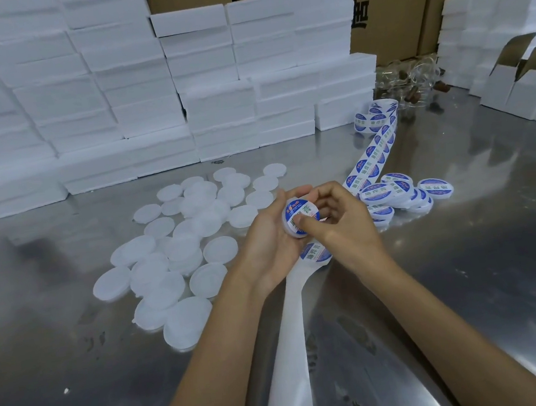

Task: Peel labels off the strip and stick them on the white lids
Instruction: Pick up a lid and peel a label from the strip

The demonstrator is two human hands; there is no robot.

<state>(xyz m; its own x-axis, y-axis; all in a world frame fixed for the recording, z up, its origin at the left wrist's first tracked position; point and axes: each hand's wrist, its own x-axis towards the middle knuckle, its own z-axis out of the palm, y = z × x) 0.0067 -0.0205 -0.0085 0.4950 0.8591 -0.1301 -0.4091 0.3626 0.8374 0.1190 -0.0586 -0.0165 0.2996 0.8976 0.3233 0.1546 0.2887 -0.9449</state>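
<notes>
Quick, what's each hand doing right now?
Left hand: closed, fingers curled around a round white plastic lid.
Right hand: thumb presses the blue-and-white round label onto that lid.

— What is the bench (464, 282) made of?
— Brushed metal is seen, glossy enough that pale reflections are thrown back, with faint smears across it.
— And the white lids (173, 254)?
— Smooth, slightly translucent plastic is shown, with a matt sheen.
— The strip (287, 348)?
— Thin white paper backing, smooth and bare near the arms; farther off, glossy blue-and-white printed labels (368, 157) are carried on it.
— What is stacked at the back?
— White foam blocks (138, 94), matt and grainy with rough edges, are backed by brown matt cardboard cartons (384, 28).
</notes>
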